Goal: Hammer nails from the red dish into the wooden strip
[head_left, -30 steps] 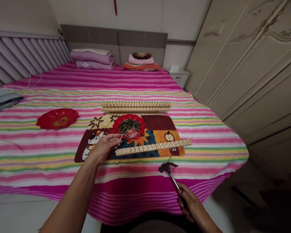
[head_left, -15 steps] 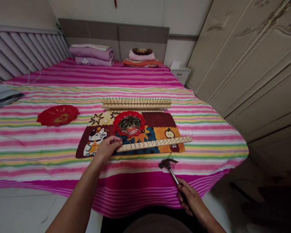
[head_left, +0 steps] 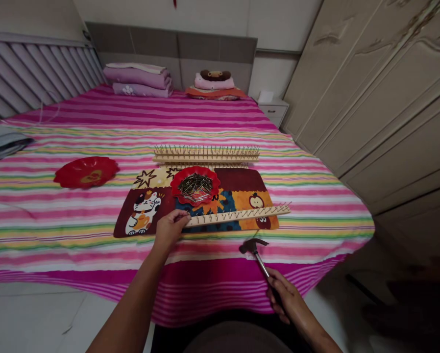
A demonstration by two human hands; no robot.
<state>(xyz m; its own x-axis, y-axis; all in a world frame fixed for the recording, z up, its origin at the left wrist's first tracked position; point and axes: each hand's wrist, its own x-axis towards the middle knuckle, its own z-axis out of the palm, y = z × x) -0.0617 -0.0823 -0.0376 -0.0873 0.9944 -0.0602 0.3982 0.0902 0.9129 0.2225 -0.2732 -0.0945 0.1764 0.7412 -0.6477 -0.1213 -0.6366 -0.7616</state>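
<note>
My left hand point(head_left: 171, 226) is pinched closed over the left end of a wooden strip point(head_left: 220, 218). A small dark tip, like a nail's, shows at its fingertips; the rest is hidden. Slanting nails stand in a row along the strip, which lies across a patterned mat point(head_left: 132, 215). Lower right, my right hand point(head_left: 284, 294) is wrapped round the handle of a claw hammer point(head_left: 258, 255), its head over the bed's near part, just below the mat. Behind the strip, a red scalloped bowl point(head_left: 176, 189) holds many loose nails point(head_left: 196, 186).
More wooden strips point(head_left: 205, 159) full of upright nails lie behind the bowl. A red plate point(head_left: 85, 172) sits to the left on the striped bedspread point(head_left: 76, 220). Folded bedding point(head_left: 139, 81) is stacked at the headboard. A wardrobe point(head_left: 381, 108) stands at the right.
My left hand has slid slightly right along the strip and now covers its left end. My right hand and the hammer have barely moved.
</note>
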